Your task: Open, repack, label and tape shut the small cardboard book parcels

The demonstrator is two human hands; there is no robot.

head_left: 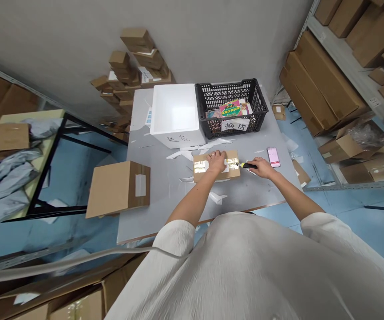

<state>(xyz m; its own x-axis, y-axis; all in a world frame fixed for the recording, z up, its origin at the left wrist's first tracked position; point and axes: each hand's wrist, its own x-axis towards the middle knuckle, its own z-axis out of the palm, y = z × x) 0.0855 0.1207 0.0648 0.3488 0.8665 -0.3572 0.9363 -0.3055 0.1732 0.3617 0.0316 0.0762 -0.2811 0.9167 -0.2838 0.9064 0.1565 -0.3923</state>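
A small taped cardboard box (200, 174) lies on the grey table (168, 191) in front of me. My left hand (216, 162) rests on top of it, fingers spread across the tape and a white label. In my right hand (262, 168) is a black and yellow utility knife (247, 165), gripped by its handle. Its tip points left and meets the tape near the box's right end. Whether the blade has cut in is too small to tell.
Behind the box stand a white foam box (175, 129) and a black plastic crate (231, 124) holding packaged items. A phone (273, 157) lies at the right. A larger carton (112, 186) sits at the table's left edge. Torn white paper (217, 198) litters the tabletop.
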